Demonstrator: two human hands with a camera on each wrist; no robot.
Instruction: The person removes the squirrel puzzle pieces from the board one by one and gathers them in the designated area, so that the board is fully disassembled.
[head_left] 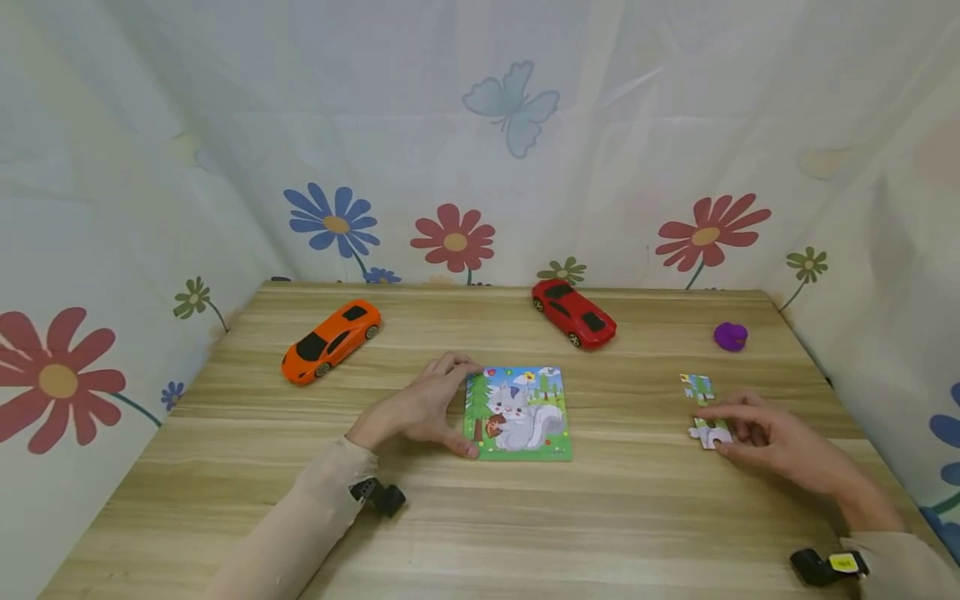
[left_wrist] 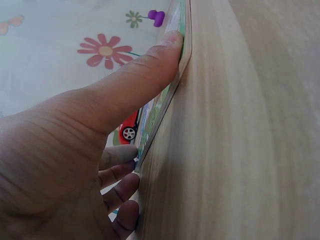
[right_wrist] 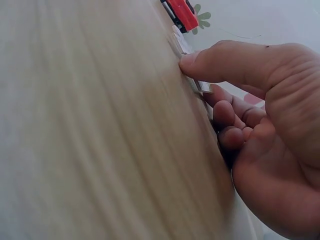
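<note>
A square squirrel picture board (head_left: 517, 417), like a jigsaw, lies flat on the wooden table. My left hand (head_left: 423, 404) holds it along the left side, thumb at the lower left corner and a finger at the upper left. The left wrist view shows the thumb (left_wrist: 145, 70) over the board's edge and the other fingers bent against it. At the right, my right hand (head_left: 772, 437) pinches a jigsaw piece (head_left: 711, 435) between thumb and index finger. Just above is another jigsaw piece (head_left: 699, 387); the fingers hide whether the two are joined.
Towards the back are an orange toy car (head_left: 330, 342) at the left and a red toy car (head_left: 573, 314) near the middle. A small purple object (head_left: 731, 337) sits at the back right. A flower-printed curtain (head_left: 390, 125) surrounds the table (head_left: 600, 525).
</note>
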